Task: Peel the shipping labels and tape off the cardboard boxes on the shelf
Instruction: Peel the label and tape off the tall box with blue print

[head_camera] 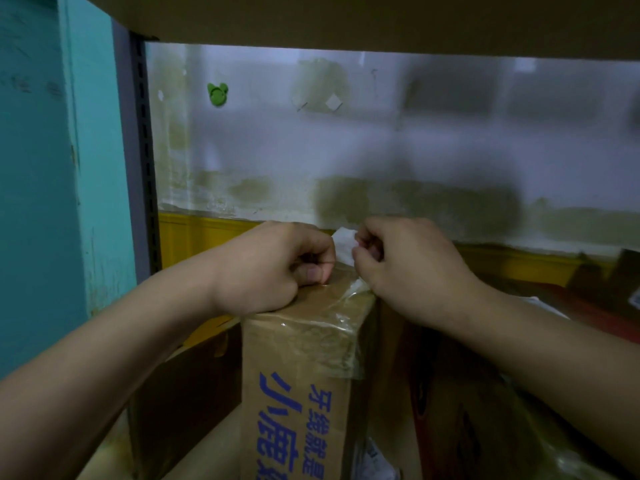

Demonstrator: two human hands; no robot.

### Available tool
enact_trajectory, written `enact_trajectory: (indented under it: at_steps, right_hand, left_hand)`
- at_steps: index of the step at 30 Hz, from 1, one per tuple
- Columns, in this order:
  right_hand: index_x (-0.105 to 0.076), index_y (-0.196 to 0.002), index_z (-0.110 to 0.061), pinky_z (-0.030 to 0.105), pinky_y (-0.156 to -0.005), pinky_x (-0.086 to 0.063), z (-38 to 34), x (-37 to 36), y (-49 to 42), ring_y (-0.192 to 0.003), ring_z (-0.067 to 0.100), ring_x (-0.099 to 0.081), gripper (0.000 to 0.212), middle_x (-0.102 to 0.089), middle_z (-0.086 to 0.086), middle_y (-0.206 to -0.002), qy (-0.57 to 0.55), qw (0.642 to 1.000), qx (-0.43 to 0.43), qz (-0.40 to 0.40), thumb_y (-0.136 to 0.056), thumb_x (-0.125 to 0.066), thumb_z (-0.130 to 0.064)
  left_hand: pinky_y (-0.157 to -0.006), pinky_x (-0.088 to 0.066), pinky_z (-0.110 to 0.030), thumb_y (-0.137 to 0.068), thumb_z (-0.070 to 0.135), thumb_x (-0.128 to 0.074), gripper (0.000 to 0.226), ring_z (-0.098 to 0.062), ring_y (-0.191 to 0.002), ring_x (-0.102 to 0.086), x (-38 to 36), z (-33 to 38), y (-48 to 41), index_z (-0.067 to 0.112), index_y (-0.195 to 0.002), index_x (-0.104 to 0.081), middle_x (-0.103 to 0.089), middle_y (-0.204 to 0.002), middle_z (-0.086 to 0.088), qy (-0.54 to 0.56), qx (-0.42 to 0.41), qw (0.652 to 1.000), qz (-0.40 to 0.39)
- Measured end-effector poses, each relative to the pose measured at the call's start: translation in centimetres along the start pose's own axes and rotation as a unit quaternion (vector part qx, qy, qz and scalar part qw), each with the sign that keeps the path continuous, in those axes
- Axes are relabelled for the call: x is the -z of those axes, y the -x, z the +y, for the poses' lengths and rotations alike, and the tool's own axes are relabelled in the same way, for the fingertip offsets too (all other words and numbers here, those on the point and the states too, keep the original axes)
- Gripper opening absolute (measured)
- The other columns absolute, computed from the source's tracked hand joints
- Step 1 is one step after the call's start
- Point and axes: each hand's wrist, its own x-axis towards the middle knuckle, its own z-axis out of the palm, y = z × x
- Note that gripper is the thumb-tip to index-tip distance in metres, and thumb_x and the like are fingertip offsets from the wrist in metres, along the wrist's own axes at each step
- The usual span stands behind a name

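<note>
Dim shelf, stained wall behind. Cardboard box stands lower centre, tape running across its top. Right hand is nearer the label scrap at frame centre, fingers pinching it. Left hand rests on the box top with fingers curled, can't tell if they're pinching anything.

Both bare arms reach in, the left arm from 8 o'clock and the right arm from 4 o'clock. The hands are close but not touching. The left hand is curled tight, and its thumb and finger pinch the tape. The right hand, at its 3 o'clock, pinches a white label.
</note>
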Motion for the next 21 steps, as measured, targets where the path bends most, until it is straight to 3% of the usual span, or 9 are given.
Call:
enact_trajectory:
  at_steps: [4,8,17,21]
  right_hand:
    - [-0.055,-0.082,-0.023,0.035,-0.069,-0.044,0.03,0.2,0.11,-0.082,0.025,-0.057,0.01,-0.062,0.002,-0.082,0.001,1.0,-0.007,-0.004,-0.091,-0.055,-0.027]
    - [-0.06,-0.086,-0.02,0.035,-0.069,-0.046,-0.09,0.2,0.02,-0.082,0.024,-0.057,0.01,-0.063,0.002,-0.082,-0.003,1.0,-0.009,-0.009,-0.091,-0.054,-0.026]
    - [-0.062,-0.089,-0.02,0.034,-0.07,-0.045,-0.17,0.18,-0.08,-0.083,0.024,-0.057,0.01,-0.062,0.001,-0.082,-0.004,1.0,-0.01,-0.01,-0.091,-0.054,-0.027]
    - [-0.057,-0.085,-0.024,0.031,-0.066,-0.041,0.01,0.15,-0.11,-0.079,0.02,-0.056,0.009,-0.058,-0.004,-0.078,-0.007,1.0,-0.006,-0.012,-0.092,-0.054,-0.028]
  left_hand:
    - [-0.076,-0.044,-0.023,-0.093,0.003,-0.059,0.026,-0.009,-0.083,-0.058,-0.14,-0.46,0.18,0.026,-0.081,-0.061,-0.066,-0.083,0.006,0.054,0.009,0.998,0.02]
    - [-0.074,-0.045,-0.012,-0.089,-0.008,-0.056,0.038,-0.003,-0.088,-0.062,-0.1,-0.51,0.61,0.028,-0.088,-0.068,-0.069,-0.088,0.007,0.067,0.014,0.997,0.028]
    - [-0.082,-0.044,-0.021,-0.081,-0.014,-0.052,0.042,-0.011,-0.091,-0.059,-0.03,-0.22,0.55,0.025,-0.085,-0.066,-0.065,-0.091,0.002,0.06,0.007,0.998,0.012]
    - [-0.075,-0.043,-0.017,-0.076,-0.014,-0.053,0.04,-0.006,-0.086,-0.058,-0.2,-0.26,0.1,0.025,-0.078,-0.064,-0.063,-0.084,0.006,0.05,-0.002,0.999,0.017]
